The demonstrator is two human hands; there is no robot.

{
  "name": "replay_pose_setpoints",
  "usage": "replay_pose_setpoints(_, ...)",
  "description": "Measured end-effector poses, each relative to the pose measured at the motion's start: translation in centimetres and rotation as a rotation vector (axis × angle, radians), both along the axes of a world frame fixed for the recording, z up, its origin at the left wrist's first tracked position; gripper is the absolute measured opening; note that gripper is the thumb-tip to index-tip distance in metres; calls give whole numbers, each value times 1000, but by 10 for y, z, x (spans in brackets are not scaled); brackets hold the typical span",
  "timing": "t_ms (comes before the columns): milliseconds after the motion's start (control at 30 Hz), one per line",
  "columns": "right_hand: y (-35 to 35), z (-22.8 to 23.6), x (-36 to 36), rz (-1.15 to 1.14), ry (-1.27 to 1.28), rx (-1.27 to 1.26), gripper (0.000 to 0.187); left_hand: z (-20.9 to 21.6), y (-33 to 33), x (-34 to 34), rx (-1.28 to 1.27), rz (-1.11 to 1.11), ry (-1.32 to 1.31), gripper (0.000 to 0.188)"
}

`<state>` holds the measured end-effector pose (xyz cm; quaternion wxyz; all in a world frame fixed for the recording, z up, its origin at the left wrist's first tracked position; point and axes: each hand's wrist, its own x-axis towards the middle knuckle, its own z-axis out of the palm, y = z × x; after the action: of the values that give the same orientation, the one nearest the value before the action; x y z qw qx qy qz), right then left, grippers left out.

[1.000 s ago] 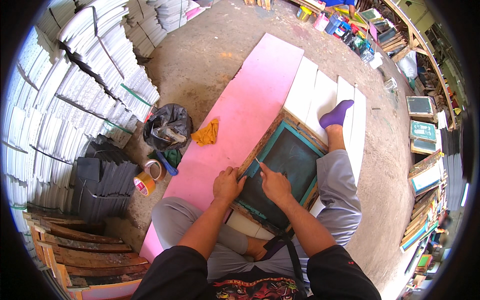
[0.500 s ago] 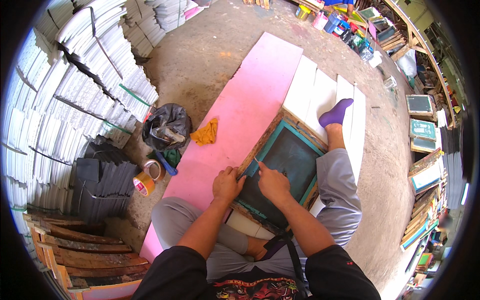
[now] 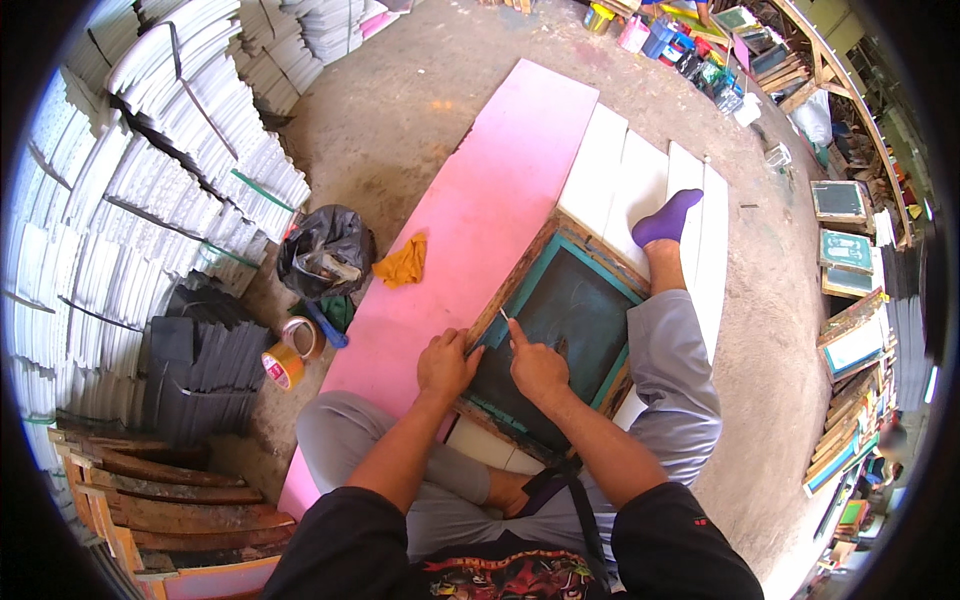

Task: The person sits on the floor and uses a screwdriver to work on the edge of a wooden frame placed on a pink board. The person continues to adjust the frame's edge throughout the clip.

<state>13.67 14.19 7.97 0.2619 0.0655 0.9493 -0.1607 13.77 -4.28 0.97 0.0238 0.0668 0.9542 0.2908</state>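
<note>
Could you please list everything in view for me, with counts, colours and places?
Frame: one, brown and teal with dark panel, centre
Tool: one, thin, pale tip, in right hand
Pink board: one, pink, left of frame
White boards: several, white, beyond frame
Cloth: one, orange, on pink board
Bag: one, black, floor, left
Tape rolls: two, yellow and brown, below bag
White stacks: several, white, far left
Dark stack: one, black, left
Wood pieces: several, brown, lower left
Containers: several, mixed colours, upper right
Other frames: several, mixed colours, right
Sock: one, purple, right foot
Trousers: one pair, grey, below centre
Shirt: one, black, bottom
Left hand: one, bare, at frame's left edge
Right hand: one, bare, over frame
</note>
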Motion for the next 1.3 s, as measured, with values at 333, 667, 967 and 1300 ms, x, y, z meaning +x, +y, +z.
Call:
replay_pose_setpoints(333, 10, -24, 10, -10, 147, -89, 46, -5, -3, 1, -25, 18, -19, 37)
replay_pose_setpoints(667, 38, -94, 6, -97, 459, -633, 44, -1, 0, -1, -30, 13, -12, 40)
replay_pose_setpoints(967, 47, -42, -19, -495, -271, -827, 45, 2, -1, 0, -5, 9, -52, 42)
replay_pose_setpoints(1300, 25, -19, 16, 15, 189, -193, 43, 1, 0, 0, -33, 17, -68, 45)
